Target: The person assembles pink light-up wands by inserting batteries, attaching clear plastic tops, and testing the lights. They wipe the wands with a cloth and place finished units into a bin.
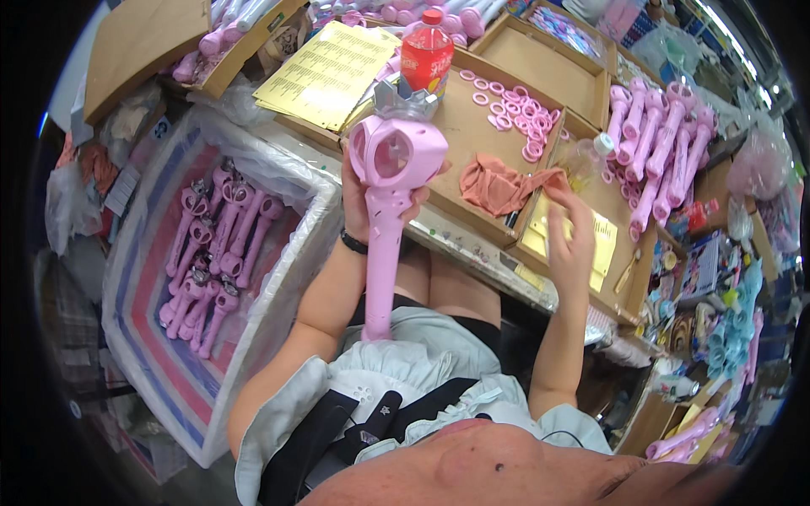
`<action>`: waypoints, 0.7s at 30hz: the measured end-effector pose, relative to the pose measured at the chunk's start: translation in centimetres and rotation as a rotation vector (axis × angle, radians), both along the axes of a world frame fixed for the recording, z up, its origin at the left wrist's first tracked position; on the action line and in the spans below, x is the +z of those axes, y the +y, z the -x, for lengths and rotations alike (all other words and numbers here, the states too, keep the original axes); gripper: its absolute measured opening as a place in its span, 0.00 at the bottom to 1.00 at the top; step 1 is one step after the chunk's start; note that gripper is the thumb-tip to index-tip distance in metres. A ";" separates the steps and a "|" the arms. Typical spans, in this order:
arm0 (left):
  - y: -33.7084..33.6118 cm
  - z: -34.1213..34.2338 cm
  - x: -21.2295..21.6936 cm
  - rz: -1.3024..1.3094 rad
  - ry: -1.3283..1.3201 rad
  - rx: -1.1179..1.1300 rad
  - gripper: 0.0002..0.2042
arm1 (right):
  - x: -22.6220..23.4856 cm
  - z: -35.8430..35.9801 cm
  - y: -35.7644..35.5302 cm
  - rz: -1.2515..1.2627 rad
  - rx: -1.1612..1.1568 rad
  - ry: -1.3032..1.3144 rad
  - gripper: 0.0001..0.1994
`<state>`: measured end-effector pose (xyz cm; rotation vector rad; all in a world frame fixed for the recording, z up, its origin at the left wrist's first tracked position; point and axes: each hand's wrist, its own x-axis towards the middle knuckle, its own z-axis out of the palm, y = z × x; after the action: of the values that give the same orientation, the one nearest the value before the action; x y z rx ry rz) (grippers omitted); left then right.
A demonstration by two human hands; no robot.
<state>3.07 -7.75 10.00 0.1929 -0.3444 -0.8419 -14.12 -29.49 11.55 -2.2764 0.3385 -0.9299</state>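
My left hand is wrapped round a pink toy wand, held upright in front of me. The wand has a hollow, windowed head with a silver crown on top, and its handle points down toward my lap. My right hand is over the cardboard trays, its fingertips at the raised end of a crumpled orange cloth. The fingers look closed on that end, though they are slightly blurred. Pink rings lie in the tray beyond the cloth.
At left, a plastic-lined bin holds several pink wands. A red-labelled bottle stands behind the held wand, beside yellow printed sheets. More pink wand parts are piled at right, near a yellow paper stack.
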 end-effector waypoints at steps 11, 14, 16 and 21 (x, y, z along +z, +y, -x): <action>1.0 1.7 -1.2 -0.367 -0.230 0.294 0.44 | 3.4 -10.3 8.7 -0.709 0.588 0.001 0.28; 1.6 1.9 -1.3 -0.406 -0.249 0.322 0.42 | 2.4 -10.3 8.9 -0.794 0.593 -0.012 0.28; 1.8 2.1 -1.4 -0.437 -0.240 0.346 0.42 | 1.8 -10.0 9.2 -0.814 0.601 -0.045 0.28; 1.9 2.5 -1.4 -0.430 -0.191 0.372 0.40 | 0.8 -10.0 9.4 -0.913 0.615 -0.062 0.27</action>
<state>0.53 -5.89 8.59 0.7193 -0.2894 -0.5201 -4.14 -20.07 12.33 -1.3630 0.0014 -0.3858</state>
